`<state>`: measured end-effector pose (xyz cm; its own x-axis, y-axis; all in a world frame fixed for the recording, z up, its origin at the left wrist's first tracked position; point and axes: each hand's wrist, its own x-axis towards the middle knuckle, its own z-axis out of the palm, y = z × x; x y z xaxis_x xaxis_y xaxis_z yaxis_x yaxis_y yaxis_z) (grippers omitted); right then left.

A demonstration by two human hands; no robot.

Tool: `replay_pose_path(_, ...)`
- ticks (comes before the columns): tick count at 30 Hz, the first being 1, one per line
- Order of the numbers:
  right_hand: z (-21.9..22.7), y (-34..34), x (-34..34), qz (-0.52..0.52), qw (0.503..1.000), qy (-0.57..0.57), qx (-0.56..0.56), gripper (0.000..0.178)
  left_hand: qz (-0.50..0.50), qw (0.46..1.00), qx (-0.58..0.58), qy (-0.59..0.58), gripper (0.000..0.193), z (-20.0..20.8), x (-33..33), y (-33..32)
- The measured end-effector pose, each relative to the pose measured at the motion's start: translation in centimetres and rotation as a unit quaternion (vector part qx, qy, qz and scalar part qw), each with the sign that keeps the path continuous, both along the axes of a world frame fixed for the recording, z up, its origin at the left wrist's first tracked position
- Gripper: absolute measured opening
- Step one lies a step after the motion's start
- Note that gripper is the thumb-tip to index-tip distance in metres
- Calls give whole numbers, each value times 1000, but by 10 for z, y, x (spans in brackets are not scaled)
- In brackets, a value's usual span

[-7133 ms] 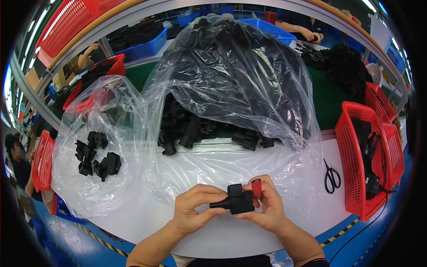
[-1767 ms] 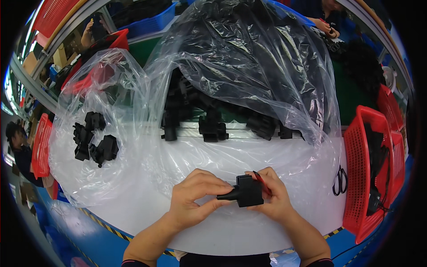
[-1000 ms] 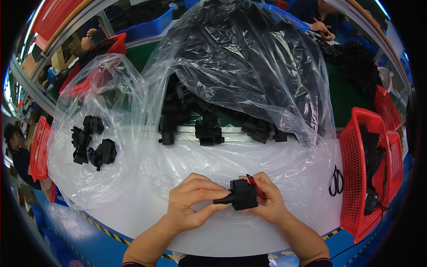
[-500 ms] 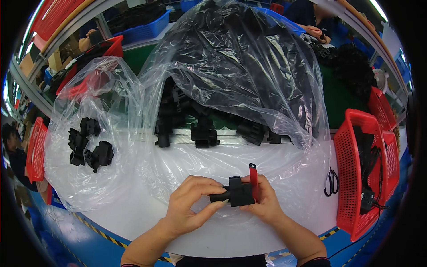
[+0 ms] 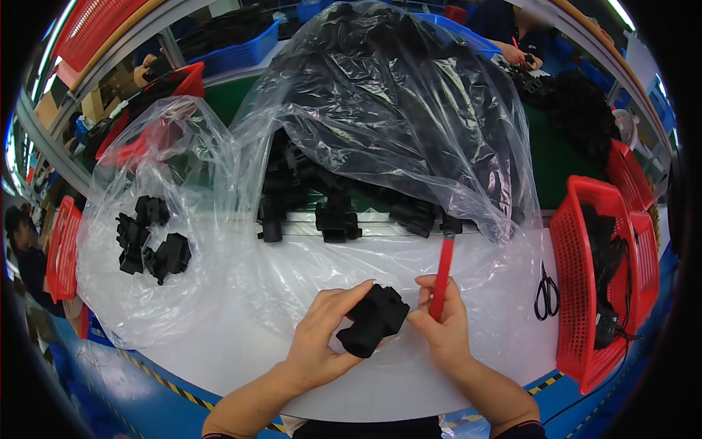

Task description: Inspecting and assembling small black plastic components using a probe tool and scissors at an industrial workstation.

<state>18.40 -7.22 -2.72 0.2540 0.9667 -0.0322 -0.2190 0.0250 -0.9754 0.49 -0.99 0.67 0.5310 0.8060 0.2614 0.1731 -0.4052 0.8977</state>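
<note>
My left hand (image 5: 322, 336) grips a black plastic housing (image 5: 371, 322) above the white tabletop (image 5: 387, 395). It is tilted, its round neck toward me and its boxy, ridged end pointing away. To its right, my right hand (image 5: 444, 322) is closed around a slim red tool (image 5: 443, 276) with a dark end. The tool stands nearly upright, apart from the housing; its lower end is hidden in the hand. Beyond my hands, similar black housings (image 5: 338, 221) lie at the mouth of a large clear plastic bag (image 5: 395, 139).
Several black parts (image 5: 131, 241) lie in another clear bag (image 5: 110, 307) on the left. Black scissors (image 5: 546, 294) rest beside a red basket (image 5: 572, 293) holding black parts and cables. Across the bench, another person's hand (image 5: 514, 55) works near a blue bin (image 5: 457, 33).
My right hand has let go of the housing and moved right with the red tool, now turned more upright. In my left hand the housing has tilted, its neck swinging toward me.
</note>
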Motion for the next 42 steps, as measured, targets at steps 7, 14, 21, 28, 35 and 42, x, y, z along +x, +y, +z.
replay_pose_path(7,29,0,-1,10,974,-219,63,15,-7,971,219,93,67,1,5,1)
replay_pose_path(14,29,-9,6,46,937,-340,68,21,-23,953,249,174,69,4,12,-4)
replay_pose_path(21,23,-2,7,26,934,-350,64,8,-41,955,229,181,61,5,11,-2)
replay_pose_path(28,29,-2,16,111,986,-124,9,36,-16,959,-255,-123,72,-11,2,4)
replay_pose_path(35,16,0,-3,165,986,4,9,41,-126,904,-389,-120,62,-5,0,1)
replay_pose_path(42,9,0,10,181,920,302,-171,27,-107,943,-279,-144,68,-10,2,5)
